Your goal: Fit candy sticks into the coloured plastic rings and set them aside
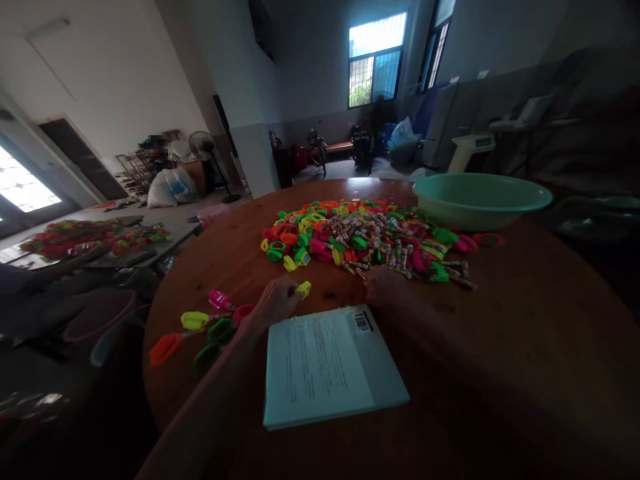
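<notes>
Yellow ring (303,289) pinched in left hand (280,297), above book (320,367) on round wooden counter (500,313). Right hand (385,287) placed at near edge of colorful pile (350,233), fingertips at wrapped stick (361,274); whether gripped, cannot be told. Hands held apart. Green basin (480,200) set beyond pile, to right.

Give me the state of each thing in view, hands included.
Left hand: gripping yellow piece.
Right hand: at the pile's near edge, grip unclear.
Pile: loose, heaped.
Book: shut, flat.
Basin: upright.
Fan: upright; can't tell whether running.
</notes>
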`<control>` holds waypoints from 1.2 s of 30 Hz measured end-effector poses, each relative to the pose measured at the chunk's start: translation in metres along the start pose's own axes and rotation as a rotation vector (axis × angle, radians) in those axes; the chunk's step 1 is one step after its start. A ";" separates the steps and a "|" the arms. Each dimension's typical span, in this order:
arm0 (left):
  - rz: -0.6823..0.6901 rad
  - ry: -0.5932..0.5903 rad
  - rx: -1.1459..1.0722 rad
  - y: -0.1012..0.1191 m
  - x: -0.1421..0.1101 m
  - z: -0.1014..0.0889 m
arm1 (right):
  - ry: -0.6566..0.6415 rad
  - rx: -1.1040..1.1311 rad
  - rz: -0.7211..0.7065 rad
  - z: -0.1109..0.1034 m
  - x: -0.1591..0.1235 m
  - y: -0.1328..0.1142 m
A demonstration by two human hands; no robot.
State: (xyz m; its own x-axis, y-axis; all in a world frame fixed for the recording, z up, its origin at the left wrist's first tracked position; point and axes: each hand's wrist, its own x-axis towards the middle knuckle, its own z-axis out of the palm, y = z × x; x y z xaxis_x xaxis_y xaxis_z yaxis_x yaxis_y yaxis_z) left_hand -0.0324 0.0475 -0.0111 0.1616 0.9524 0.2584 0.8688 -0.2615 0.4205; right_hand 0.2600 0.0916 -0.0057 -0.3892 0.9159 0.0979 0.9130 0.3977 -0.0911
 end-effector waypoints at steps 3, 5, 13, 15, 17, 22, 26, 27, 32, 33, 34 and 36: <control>0.014 -0.030 -0.021 0.006 -0.005 0.003 | -0.026 -0.029 -0.007 0.000 -0.005 0.004; 0.006 -0.041 -0.029 0.009 -0.004 0.002 | -0.036 -0.042 0.005 0.000 -0.009 0.006; -0.025 -0.126 -0.015 0.021 0.020 -0.021 | 0.043 -0.050 0.076 0.004 -0.011 -0.002; -0.008 -0.154 -0.030 0.025 0.025 -0.023 | 0.057 -0.032 0.060 0.009 -0.009 -0.003; 0.007 -0.182 -0.059 0.026 0.029 -0.022 | 0.066 -0.008 0.039 0.013 -0.007 -0.002; -0.046 -0.175 -0.150 0.016 0.034 -0.012 | 0.075 0.047 0.022 0.008 -0.007 0.002; -0.140 -0.015 -0.252 0.019 0.025 -0.001 | 0.099 0.093 -0.009 -0.010 -0.020 -0.013; -0.157 0.019 -0.279 0.023 0.021 0.003 | 0.108 0.127 -0.038 -0.011 -0.026 -0.020; -0.170 0.097 -0.321 0.047 -0.005 0.018 | 0.112 0.394 -0.217 0.004 -0.057 -0.055; -0.173 0.109 -0.313 0.049 -0.009 0.018 | 0.110 0.372 -0.239 0.007 -0.062 -0.059; -0.184 0.121 -0.298 0.049 -0.013 0.017 | 0.115 0.327 -0.257 0.010 -0.066 -0.061; -0.229 0.139 -0.240 0.047 -0.019 0.012 | 0.132 0.226 -0.275 0.012 -0.070 -0.064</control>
State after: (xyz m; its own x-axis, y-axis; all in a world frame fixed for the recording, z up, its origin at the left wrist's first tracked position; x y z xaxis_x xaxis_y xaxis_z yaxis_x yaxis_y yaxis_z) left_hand 0.0108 0.0192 -0.0065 -0.1038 0.9646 0.2425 0.7374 -0.0890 0.6695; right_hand 0.2277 0.0028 -0.0191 -0.5831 0.7644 0.2750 0.7209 0.6430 -0.2588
